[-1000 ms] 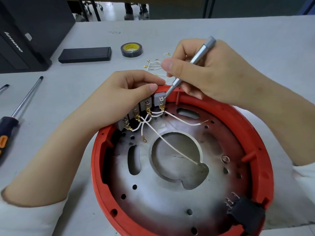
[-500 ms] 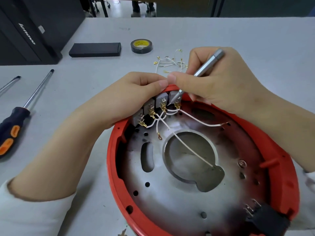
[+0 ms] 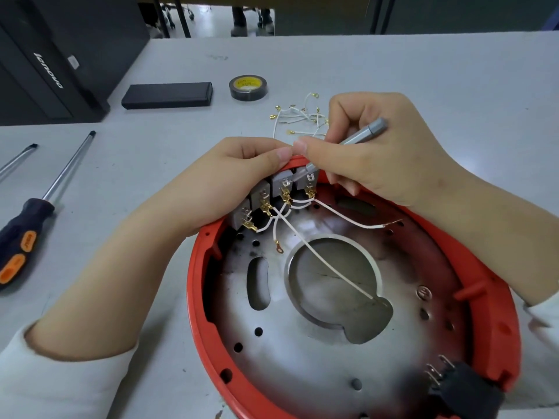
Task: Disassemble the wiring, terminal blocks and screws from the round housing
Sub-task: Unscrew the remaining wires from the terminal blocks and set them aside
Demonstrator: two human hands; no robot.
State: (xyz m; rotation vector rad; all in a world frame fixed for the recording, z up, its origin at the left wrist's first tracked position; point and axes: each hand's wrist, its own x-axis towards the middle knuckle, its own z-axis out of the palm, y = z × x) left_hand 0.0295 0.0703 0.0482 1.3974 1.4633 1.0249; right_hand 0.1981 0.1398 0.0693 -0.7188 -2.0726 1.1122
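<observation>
The round housing [image 3: 198, 300] has a red plastic rim and a scorched metal plate inside with a big central hole. Several grey terminal blocks [image 3: 279, 182] line its upper-left inner wall, with white wires [image 3: 329, 275] on gold lugs running from them across the plate. My left hand [image 3: 230, 182] curls over the rim and holds the blocks from behind. My right hand [image 3: 381, 155] grips a slim grey screwdriver [image 3: 361, 135], whose tip sits on the rightmost block. A black connector [image 3: 467, 391] sits at the lower right of the housing.
Loose white wires with gold lugs [image 3: 302, 116] lie on the grey table behind my hands. A roll of black tape [image 3: 248, 87] and a black box [image 3: 168, 95] sit further back. A black-and-orange screwdriver [image 3: 27, 228] and another tool lie at left; a black computer case [image 3: 54, 55] stands far left.
The view has shifted, so the housing and hands sit further right and lower. The screwdriver tip stays at the rightmost block and my left hand keeps its hold.
</observation>
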